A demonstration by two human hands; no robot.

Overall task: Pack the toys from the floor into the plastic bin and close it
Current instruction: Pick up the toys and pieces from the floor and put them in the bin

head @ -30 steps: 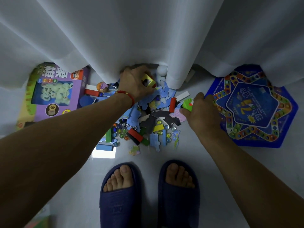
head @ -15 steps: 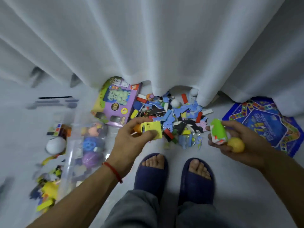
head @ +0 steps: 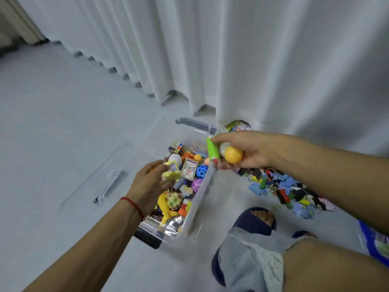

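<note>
A clear plastic bin [head: 199, 200] stands open on the floor, holding several toys, among them a card box [head: 190, 169] and a blue holed ball [head: 202, 171]. My left hand [head: 150, 182] hovers over the bin with a small yellow toy [head: 171, 175] at its fingertips, blurred by motion. Above the bin's right rim, my right hand [head: 246, 148] grips a green cylinder toy [head: 212, 150], an orange ball [head: 233, 155] and a white ball [head: 223, 146]. A pile of small blocks and puzzle pieces [head: 284, 186] lies on the floor to the right.
The clear lid [head: 99, 171] lies on the floor left of the bin. A white curtain [head: 252, 60] hangs behind, with a purple box [head: 240, 125] peeking from under it. A blue game board [head: 374, 243] is at the right edge. My slippered foot [head: 254, 220] stands beside the bin.
I have turned left from the toy pile to the bin. Both hands came away from the pile with toys and now hang over the bin.
</note>
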